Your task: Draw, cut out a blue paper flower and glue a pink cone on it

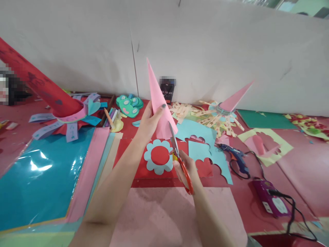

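Note:
My left hand (151, 118) is closed around a pink paper cone (159, 103), its tip pointing up and its wide end down. In my right hand (189, 168) is a pair of scissors (183, 168) with red handles. The blades reach up to the cone's lower right edge; whether they are parted I cannot tell. Something small and yellow shows by my right fingers, too hidden to name. Just below the cone lies a light blue paper flower ring (151, 165) on a red sheet (125, 161).
Cut light blue paper (200, 132) lies right of the cone, and a glue gun (238, 159) and purple power strip (272, 199) farther right. A red cone hat (59, 99) stands left, above blue wrapped sheets (48, 181). A pink cone hat (233, 97) and phone (167, 91) are near the wall.

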Motion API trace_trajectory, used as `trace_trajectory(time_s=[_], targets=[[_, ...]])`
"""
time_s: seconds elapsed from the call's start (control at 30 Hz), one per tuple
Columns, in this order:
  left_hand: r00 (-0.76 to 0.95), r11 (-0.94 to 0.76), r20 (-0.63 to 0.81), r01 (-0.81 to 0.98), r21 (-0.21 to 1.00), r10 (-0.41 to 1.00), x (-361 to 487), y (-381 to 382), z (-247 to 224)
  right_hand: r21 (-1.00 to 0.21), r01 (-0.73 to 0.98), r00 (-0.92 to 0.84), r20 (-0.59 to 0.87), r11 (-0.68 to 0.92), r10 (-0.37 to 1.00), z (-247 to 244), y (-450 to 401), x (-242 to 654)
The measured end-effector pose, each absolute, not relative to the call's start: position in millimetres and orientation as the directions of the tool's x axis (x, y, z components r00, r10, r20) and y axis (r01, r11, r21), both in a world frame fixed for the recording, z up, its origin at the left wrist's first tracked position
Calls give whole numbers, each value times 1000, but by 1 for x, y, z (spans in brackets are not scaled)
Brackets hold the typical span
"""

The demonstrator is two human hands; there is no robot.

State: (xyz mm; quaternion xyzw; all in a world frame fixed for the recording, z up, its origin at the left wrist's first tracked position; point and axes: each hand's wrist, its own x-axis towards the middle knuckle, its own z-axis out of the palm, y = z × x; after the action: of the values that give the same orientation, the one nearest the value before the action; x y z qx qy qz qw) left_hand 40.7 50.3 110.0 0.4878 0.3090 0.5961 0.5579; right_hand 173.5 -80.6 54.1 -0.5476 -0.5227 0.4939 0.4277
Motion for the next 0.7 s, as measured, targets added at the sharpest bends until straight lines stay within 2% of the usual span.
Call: trace_trajectory(time_s=[0.17, 0.33, 0.5, 0.7], targets=[[101, -171, 222, -365, 915, 970, 42, 50, 111, -975, 213, -37, -65, -55, 997, 50, -78, 175], [-14, -231, 237, -286, 930, 971, 44, 52, 108, -950, 311, -25, -6, 2, 1000, 51, -78, 175], [-124, -239, 213, -260, 936, 969, 40, 57, 106, -964, 259, -226, -2, 58, 974, 40, -75, 175], [-236, -281, 200, -392, 876, 951, 28, 61, 112, -985, 164, -293, -2, 48, 956, 36, -76, 177]])
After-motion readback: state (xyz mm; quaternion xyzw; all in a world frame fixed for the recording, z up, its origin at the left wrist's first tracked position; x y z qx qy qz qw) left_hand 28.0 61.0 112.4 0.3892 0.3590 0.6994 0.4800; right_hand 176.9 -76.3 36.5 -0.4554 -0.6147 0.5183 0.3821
